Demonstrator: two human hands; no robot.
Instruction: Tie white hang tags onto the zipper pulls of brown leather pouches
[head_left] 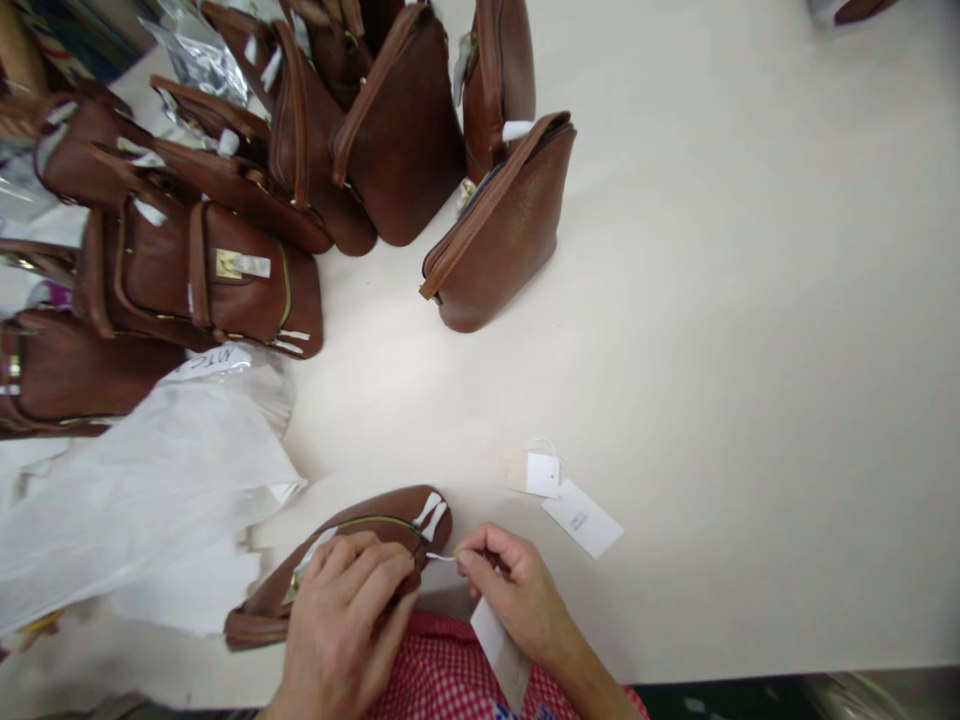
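Note:
A brown leather handbag point(352, 505) lies on its side at the table's near edge, with white wrapping on its hardware. Over its middle, my left hand point(349, 610) is closed around the bag's upper edge. My right hand point(517, 590) pinches a thin white string point(441, 557) that stretches to the bag near the left fingertips. Below the right palm hangs a white tag point(501, 650); whether the string joins it is hidden. More white tags point(583, 518) rest on the table just beyond my right hand, one with a loop of string.
Several brown handbags point(401, 130) stand at the back left, one point(510, 220) apart from the group. White tissue paper and plastic point(150, 480) cover the left side. Another person's arm point(19, 70) shows at the far left. The white table point(750, 350) extends right.

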